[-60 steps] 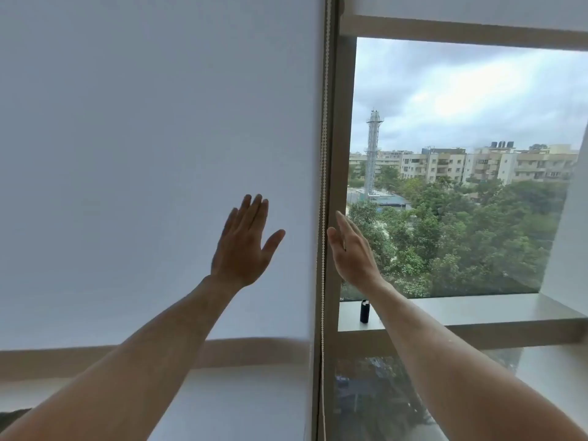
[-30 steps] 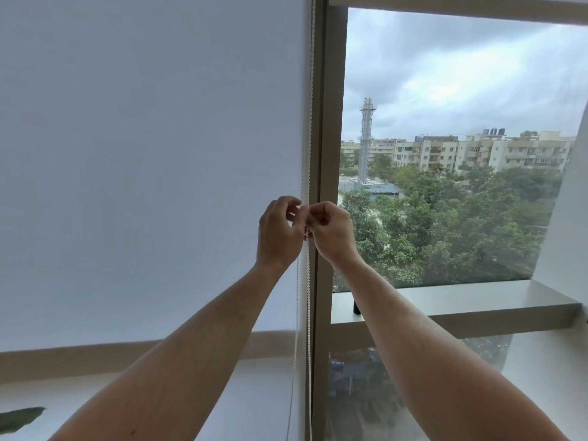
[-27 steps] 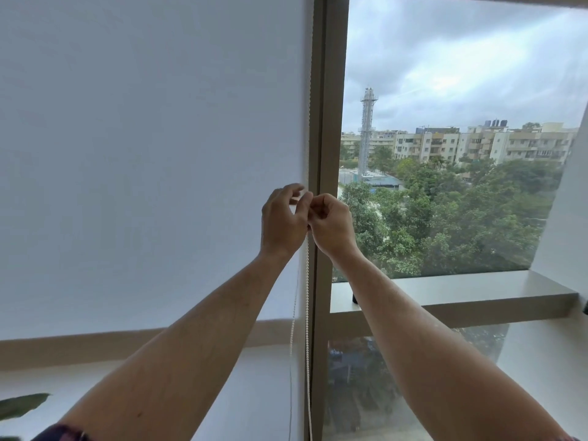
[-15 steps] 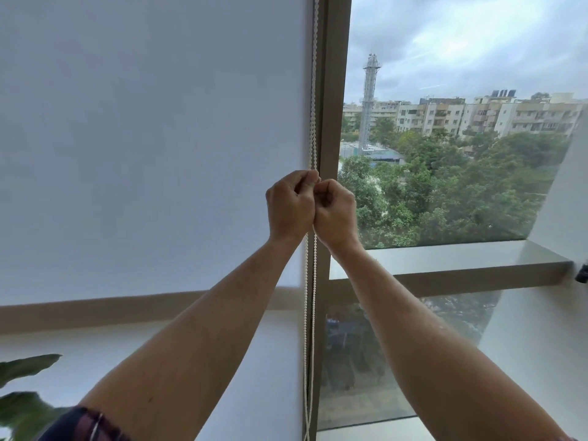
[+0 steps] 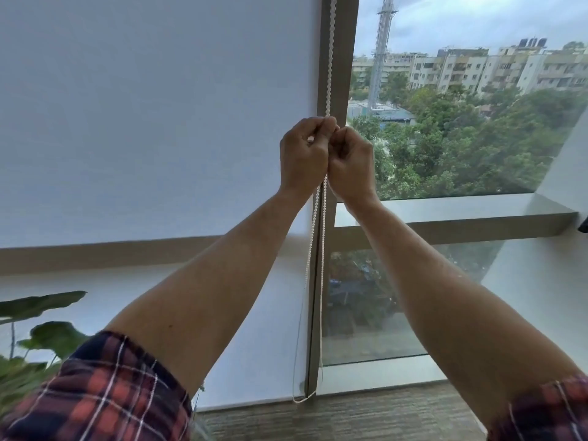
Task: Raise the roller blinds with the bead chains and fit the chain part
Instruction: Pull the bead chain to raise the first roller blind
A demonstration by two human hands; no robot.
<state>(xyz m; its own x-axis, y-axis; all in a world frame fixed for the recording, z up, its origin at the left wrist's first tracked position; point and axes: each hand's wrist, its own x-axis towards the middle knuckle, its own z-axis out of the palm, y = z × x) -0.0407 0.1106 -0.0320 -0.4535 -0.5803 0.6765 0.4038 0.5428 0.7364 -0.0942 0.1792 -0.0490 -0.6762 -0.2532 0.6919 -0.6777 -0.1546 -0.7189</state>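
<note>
A white blind (image 5: 152, 122) covers the left window, lowered almost to the floor. Along the frame (image 5: 340, 58) beside it hangs the chain (image 5: 322, 249), looping near the floor. Your left hand (image 5: 302, 155) and right hand (image 5: 351, 163), fists touching, both clench the chain. Pull both strands together and the blind likely jams; a sideways yank could derail the chain.

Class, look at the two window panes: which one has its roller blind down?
The pane left of the frame post: a white roller blind covers it. The right pane shows trees and buildings.
</note>
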